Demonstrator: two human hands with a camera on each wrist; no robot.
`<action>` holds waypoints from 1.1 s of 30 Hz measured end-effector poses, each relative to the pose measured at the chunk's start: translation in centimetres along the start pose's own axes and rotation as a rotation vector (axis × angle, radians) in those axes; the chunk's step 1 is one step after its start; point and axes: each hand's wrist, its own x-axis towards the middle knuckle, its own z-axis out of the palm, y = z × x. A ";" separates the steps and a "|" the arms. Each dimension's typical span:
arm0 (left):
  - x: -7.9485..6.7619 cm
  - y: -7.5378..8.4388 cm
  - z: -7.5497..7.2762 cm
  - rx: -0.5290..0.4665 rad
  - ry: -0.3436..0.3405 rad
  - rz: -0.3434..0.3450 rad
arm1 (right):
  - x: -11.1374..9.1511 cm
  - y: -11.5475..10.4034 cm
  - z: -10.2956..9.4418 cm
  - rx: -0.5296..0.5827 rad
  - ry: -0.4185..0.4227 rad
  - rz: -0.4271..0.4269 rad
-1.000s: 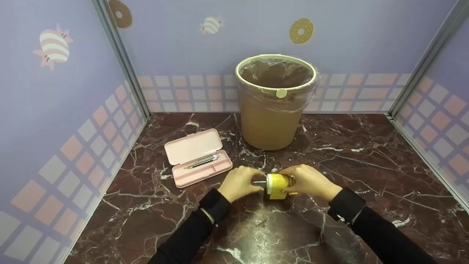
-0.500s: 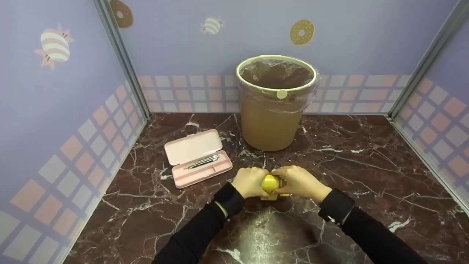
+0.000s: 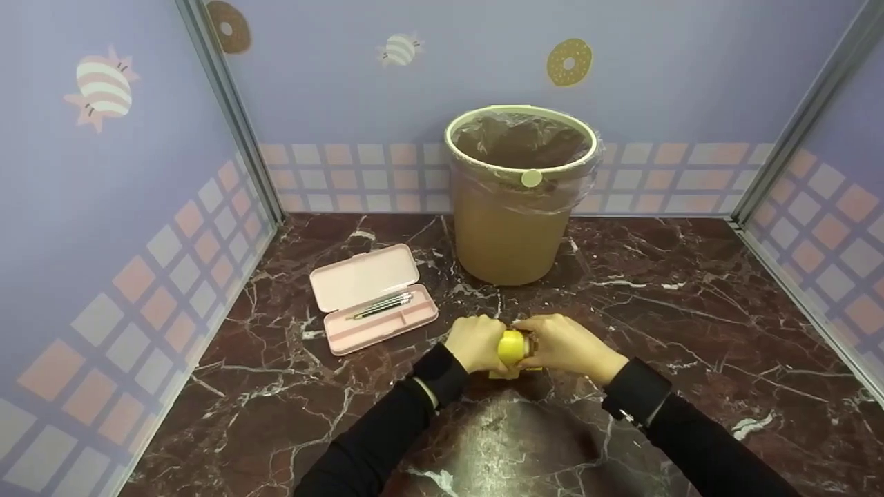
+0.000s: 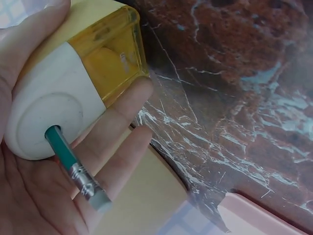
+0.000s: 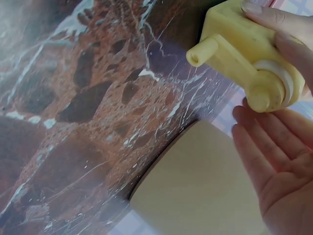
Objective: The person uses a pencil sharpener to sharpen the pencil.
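My left hand (image 3: 476,344) holds a yellow hand-crank pencil sharpener (image 3: 511,346) low over the table. In the left wrist view, a green pencil (image 4: 66,152) with a metal ferrule and eraser sticks out of the hole in its white front. The sharpener's clear amber shavings drawer (image 4: 115,58) shows beside my fingers. My right hand (image 3: 566,346) holds the crank end, thumb on one side and fingertips below. In the right wrist view, the yellow crank (image 5: 227,61) points away from my right palm, and its knob is free of my fingers.
An open pink pencil case (image 3: 366,339) with several pencils (image 3: 383,305) inside lies left of my hands. A tan waste bin (image 3: 511,235) with a clear liner stands behind them. Patterned walls border the dark marbled table (image 3: 663,304) at the back and sides.
My left hand has moved right from the pencil's end onto the sharpener's body, covering the pencil in the head view. My right hand and the sharpener have shifted slightly left.
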 end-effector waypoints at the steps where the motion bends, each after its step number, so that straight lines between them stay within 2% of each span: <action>1: 0.0 0.0 0.0 0.003 0.001 0.003 | -0.1 0.2 0.0 0.014 -0.019 0.025; 6: 0.1 0.1 0.1 -0.024 -0.019 0.007 | -0.9 1.1 0.5 0.058 -0.096 0.127; 15: 0.2 0.3 0.0 -0.084 -0.046 0.014 | -1.8 2.2 1.8 0.101 -0.060 0.179; 18: 0.3 0.3 0.1 -0.091 -0.044 0.017 | -2.1 2.3 2.2 0.085 -0.035 0.146; 25: 0.4 0.0 0.2 -0.086 -0.040 0.006 | -3.2 1.7 2.6 -0.013 0.010 -0.012; 33: 0.4 -0.1 0.5 -0.084 -0.046 0.003 | -4.2 0.3 1.7 -0.098 -0.023 -0.089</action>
